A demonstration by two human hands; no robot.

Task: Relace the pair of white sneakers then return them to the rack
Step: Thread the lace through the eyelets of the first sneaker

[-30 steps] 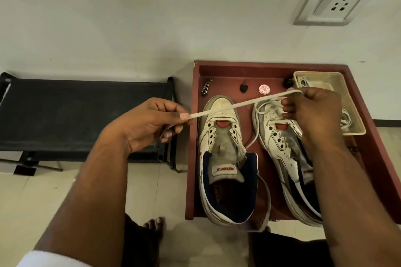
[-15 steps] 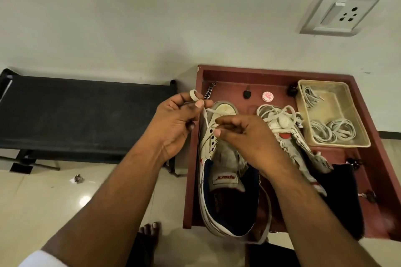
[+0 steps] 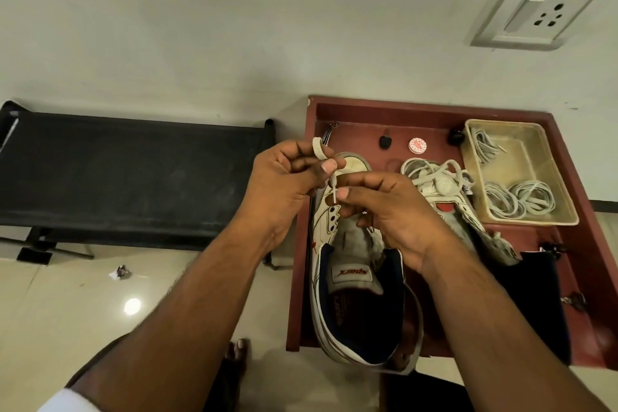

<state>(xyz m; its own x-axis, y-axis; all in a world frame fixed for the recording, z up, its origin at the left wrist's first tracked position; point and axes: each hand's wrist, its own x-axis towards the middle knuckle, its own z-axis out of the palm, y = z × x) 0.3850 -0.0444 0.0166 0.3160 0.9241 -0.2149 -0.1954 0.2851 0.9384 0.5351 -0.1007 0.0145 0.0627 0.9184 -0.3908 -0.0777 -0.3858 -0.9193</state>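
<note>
Both forearms reach forward from the bottom edge of the view and meet over the left part of the red-brown tray (image 3: 434,112). The left hand (image 3: 284,184) is turned with the thumb up, its fingers curled, and it pinches a white shoelace (image 3: 331,186) between thumb and forefinger; a short loop of the lace stands up above the thumb. The right hand (image 3: 384,211) is palm down with bent fingers and pinches the lower end of the same lace, just under the left thumb. Under the hands the first white sneaker (image 3: 354,294) lies near the left edge of the tray, its heel over the front edge. The second white sneaker (image 3: 448,191) lies beside it toward the middle, with loose laces on its toe. A beige bin (image 3: 541,221) with more laces is at the back right corner.
</note>
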